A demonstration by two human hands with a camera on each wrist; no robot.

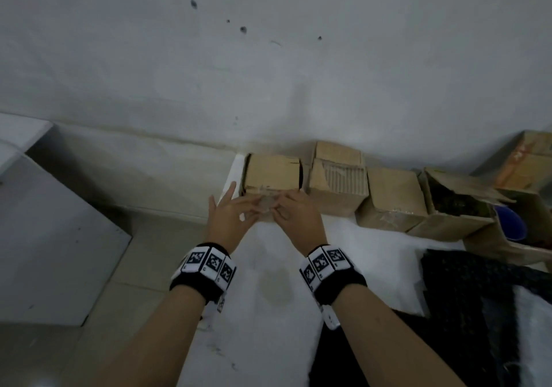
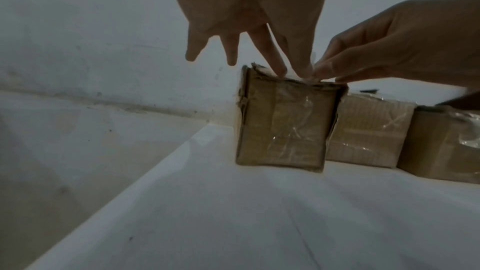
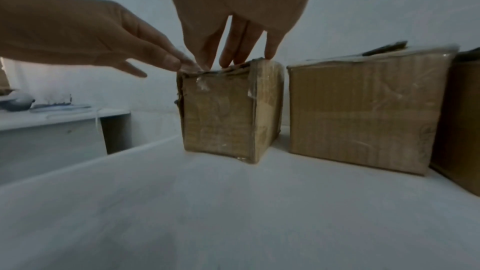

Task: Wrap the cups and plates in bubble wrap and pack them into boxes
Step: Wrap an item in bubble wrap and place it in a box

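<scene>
1. Two hands meet at the near top edge of the leftmost box (image 1: 271, 174) in the head view. It is closed and stands at the left end of a row of cardboard boxes on a white table (image 1: 268, 312) against the wall. The left hand (image 1: 230, 216) has its fingers spread and fairly straight. The right hand (image 1: 295, 213) has its fingers bent down onto the same edge. A glint of clear tape (image 1: 267, 204) lies between them. No cup, plate or bubble wrap can be made out; an open box (image 1: 457, 207) further right holds dark contents, too dim to identify.

2. Left wrist view: the left hand (image 2: 249, 19) sets straight fingertips (image 2: 280, 71) on the top edge of the box (image 2: 285, 126). The right hand (image 2: 397, 48) closes finger and thumb on a wisp of clear tape (image 2: 306, 77) at that edge. Tape already runs down the front face.

3. Right wrist view: the right hand (image 3: 241, 7) reaches down to the box (image 3: 223, 114); its thumb and forefinger appear to pinch the tape, the other fingers resting on the top. The left hand (image 3: 85, 34) touches the adjoining corner with fingers extended. A neighbouring box (image 3: 363, 110) stands just beside, apart.

4. Judged step: sealing a packed box. The next move calls for pressing the tape flat along the seam while the lid is held down.
</scene>
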